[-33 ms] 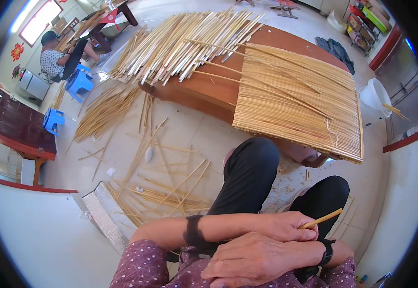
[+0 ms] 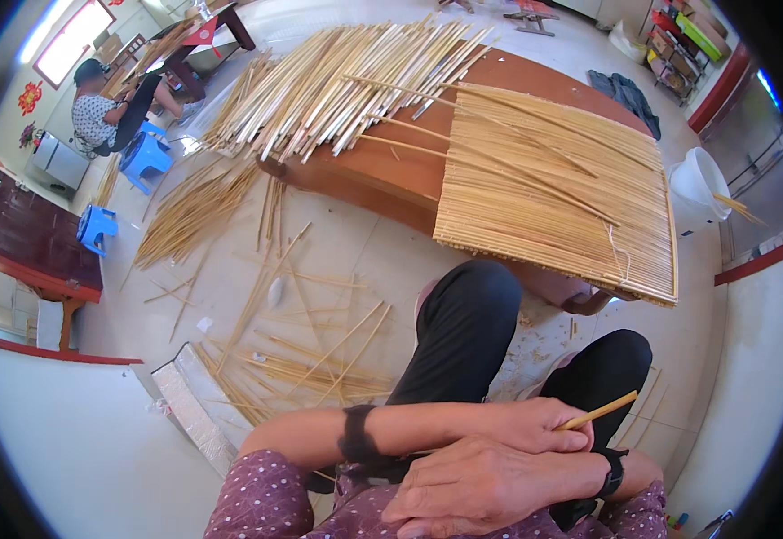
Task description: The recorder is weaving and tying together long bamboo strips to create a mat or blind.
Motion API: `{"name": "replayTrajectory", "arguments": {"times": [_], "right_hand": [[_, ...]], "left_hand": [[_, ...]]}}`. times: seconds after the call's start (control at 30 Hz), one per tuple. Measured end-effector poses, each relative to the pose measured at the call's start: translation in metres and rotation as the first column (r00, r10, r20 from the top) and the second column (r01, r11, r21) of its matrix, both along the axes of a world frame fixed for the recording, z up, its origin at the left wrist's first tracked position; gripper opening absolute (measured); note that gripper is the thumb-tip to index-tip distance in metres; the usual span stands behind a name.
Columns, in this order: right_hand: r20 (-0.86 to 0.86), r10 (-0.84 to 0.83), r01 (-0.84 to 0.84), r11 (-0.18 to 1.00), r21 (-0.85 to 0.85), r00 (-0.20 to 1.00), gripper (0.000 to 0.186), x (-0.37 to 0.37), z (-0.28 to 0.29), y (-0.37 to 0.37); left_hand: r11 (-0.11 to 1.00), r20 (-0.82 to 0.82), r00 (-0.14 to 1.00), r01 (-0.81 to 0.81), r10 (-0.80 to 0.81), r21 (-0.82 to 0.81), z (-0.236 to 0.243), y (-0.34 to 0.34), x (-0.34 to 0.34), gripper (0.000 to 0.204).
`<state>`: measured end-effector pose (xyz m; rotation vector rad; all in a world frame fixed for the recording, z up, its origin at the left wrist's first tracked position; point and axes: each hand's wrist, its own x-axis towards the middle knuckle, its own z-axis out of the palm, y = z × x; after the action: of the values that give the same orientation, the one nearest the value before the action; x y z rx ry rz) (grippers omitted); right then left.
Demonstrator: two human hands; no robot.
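My left hand (image 2: 544, 422), its forearm crossing toward the right over my lap, is closed around a short yellow stick (image 2: 611, 402) that points up and right. My right hand (image 2: 463, 485) lies across beneath it from the other side, palm down, fingers loosely extended and holding nothing visible. Beyond my dark-trousered knees, a mat of slender parallel yellow sticks (image 2: 544, 207) lies on a reddish-brown table (image 2: 414, 184), with loose sticks across it and a pale cord near its front right. A large pile of pale sticks (image 2: 346, 81) covers the table's left part.
More sticks (image 2: 189, 216) are scattered over the tiled floor (image 2: 364, 251) at left and below. A seated person (image 2: 99, 117) is at back left, near blue stools (image 2: 97, 229). A white bucket (image 2: 692, 189) stands right of the table; a white panel (image 2: 59, 422) is at lower left.
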<state>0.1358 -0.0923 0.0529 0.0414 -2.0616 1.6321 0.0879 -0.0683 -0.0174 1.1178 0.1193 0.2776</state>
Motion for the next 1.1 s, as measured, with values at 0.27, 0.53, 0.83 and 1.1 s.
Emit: {"name": "replayTrajectory", "arguments": {"times": [0.27,0.53,0.83,1.1], "right_hand": [[-0.066,0.091,-0.101,0.981,-0.165,0.994,0.019,-0.012,-0.001,0.003],[-0.047,0.141,-0.148,0.929,-0.339,0.989,0.019,-0.008,0.0,0.006],[-0.071,0.2,-0.211,0.881,-0.423,0.977,0.019,-0.009,-0.002,0.009],[-0.13,0.269,-0.298,0.834,-0.464,0.954,0.02,-0.009,-0.004,0.019]], "left_hand": [[1.0,0.033,0.999,0.008,-0.008,0.009,0.009,0.018,-0.028,0.035],[0.988,-0.012,0.994,0.113,-0.113,0.104,0.022,0.031,-0.043,0.031],[0.979,0.037,0.997,-0.07,0.064,0.192,0.014,0.025,-0.025,0.031],[0.946,0.103,0.974,-0.223,0.204,0.234,0.0,0.02,-0.006,0.03]]}}
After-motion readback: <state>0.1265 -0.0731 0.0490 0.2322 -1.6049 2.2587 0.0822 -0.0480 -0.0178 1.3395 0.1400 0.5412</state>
